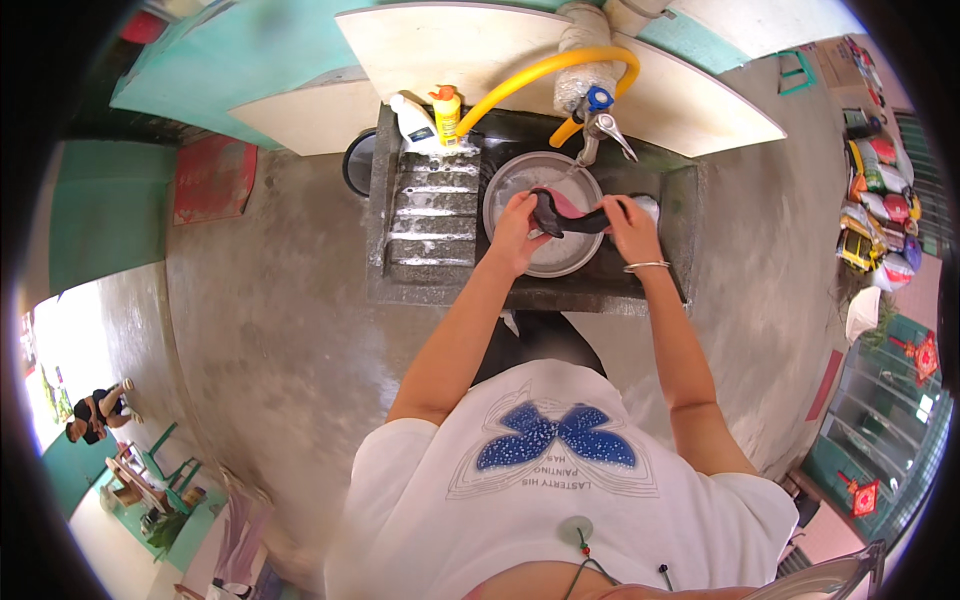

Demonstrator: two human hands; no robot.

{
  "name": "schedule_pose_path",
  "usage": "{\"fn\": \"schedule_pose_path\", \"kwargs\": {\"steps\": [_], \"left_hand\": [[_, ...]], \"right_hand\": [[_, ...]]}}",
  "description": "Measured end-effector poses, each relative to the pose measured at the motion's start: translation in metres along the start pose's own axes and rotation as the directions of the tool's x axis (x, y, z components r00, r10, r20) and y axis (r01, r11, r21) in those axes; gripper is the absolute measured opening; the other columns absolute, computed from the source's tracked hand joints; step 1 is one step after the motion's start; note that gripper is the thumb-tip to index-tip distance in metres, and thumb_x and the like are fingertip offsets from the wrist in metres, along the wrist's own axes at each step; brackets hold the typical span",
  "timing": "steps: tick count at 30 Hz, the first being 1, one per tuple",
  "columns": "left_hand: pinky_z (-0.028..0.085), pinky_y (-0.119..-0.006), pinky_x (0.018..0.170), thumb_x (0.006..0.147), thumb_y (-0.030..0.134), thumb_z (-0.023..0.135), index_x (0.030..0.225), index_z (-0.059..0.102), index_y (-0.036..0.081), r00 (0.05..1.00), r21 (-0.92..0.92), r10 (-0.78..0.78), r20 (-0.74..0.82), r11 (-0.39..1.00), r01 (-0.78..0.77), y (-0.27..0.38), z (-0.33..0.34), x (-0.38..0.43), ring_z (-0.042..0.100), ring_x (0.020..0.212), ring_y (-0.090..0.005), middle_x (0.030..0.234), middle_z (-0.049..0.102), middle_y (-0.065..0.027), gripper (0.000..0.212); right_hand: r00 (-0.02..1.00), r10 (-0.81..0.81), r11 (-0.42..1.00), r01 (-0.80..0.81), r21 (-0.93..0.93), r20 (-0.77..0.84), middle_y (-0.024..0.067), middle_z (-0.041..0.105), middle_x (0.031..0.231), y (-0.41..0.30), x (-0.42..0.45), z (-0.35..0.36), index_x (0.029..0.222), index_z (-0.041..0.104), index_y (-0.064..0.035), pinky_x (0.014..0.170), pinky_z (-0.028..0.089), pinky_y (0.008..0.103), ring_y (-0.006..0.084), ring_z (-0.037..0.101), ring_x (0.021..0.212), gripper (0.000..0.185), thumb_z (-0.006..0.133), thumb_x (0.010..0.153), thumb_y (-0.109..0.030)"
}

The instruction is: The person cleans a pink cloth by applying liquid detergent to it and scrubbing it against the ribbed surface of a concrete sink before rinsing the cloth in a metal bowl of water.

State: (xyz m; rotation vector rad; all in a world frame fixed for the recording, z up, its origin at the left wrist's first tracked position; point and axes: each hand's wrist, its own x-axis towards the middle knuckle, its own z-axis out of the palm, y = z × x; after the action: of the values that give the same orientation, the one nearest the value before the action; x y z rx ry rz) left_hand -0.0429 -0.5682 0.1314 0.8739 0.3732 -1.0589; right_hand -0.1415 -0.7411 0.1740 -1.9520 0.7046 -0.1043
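Observation:
Both hands hold a soft-looking black and pink article [566, 214] above a round metal basin [501, 251]; its exact kind I cannot tell. My left hand [517, 232] pinches its left end, where a black edge curls over. On the other side my right hand [634, 229], with a bangle on the wrist, grips the black end. Cloudy water [559, 259] stands in the basin. Just behind the article, a thin stream runs from the metal tap [592, 142]. A whitish thing [646, 206] lies in the sink, partly hidden behind my right hand.
The basin sits in a dark stone sink [679, 210] with a ribbed, foamy washboard [433, 214] at left. A white bottle [412, 120] and a yellow bottle [447, 116] stand behind it. A yellow hose [525, 73] arches to the taps. Another person [97, 412] sits far left.

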Motion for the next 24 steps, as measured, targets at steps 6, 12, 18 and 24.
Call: {"fn": "schedule_pose_path", "kwargs": {"steps": [6,12,18,24], "left_hand": [[0.047,-0.032,0.078,0.097,0.022,0.043,0.106,0.05,0.013,0.993,-0.075,0.092,0.069,0.993,-0.087,-0.002,0.001,0.017,0.058,0.086,-0.0122,0.094,0.058,0.0004,0.015],[0.047,-0.029,0.075,0.097,0.021,0.043,0.104,0.052,0.011,0.986,0.065,0.165,0.034,0.984,-0.167,0.008,0.013,0.018,0.057,0.082,-0.0101,0.089,0.058,0.0007,0.015],[0.045,-0.027,0.072,0.098,0.022,0.045,0.101,0.052,0.013,0.989,0.138,0.121,-0.089,0.985,-0.108,0.01,0.016,0.021,0.054,0.084,-0.0091,0.091,0.055,0.0031,0.012],[0.043,-0.026,0.079,0.095,0.019,0.053,0.119,0.051,0.01,0.979,0.563,0.197,-0.06,0.816,-0.129,0.003,0.043,0.025,0.053,0.088,-0.0115,0.094,0.056,0.0012,0.026]], "right_hand": [[0.935,-0.144,0.973,0.194,-0.127,0.325,0.0163,0.066,0.085,0.002,-0.013,0.017,0.102,0.064,-0.0011,0.071,0.048,0.036,0.0283,0.063,0.076,0.03,0.063,0.087,-0.027],[0.861,-0.321,0.854,0.443,-0.272,0.395,0.0164,0.064,0.086,0.032,-0.007,0.008,0.088,0.062,0.0,0.072,0.048,0.0402,0.036,0.06,0.077,0.026,0.067,0.083,-0.025],[0.97,0.068,0.976,-0.114,0.187,0.235,0.0109,0.057,0.093,0.034,0.012,0.016,0.097,0.06,-0.0026,0.074,0.046,0.0321,0.0171,0.057,0.085,0.02,0.057,0.092,-0.022],[0.908,0.238,0.732,-0.402,0.551,0.346,0.0042,0.058,0.109,0.024,0.038,0.047,0.119,0.055,-0.0053,0.078,0.046,0.0289,0.0107,0.053,0.099,0.034,0.055,0.094,-0.028]]}}
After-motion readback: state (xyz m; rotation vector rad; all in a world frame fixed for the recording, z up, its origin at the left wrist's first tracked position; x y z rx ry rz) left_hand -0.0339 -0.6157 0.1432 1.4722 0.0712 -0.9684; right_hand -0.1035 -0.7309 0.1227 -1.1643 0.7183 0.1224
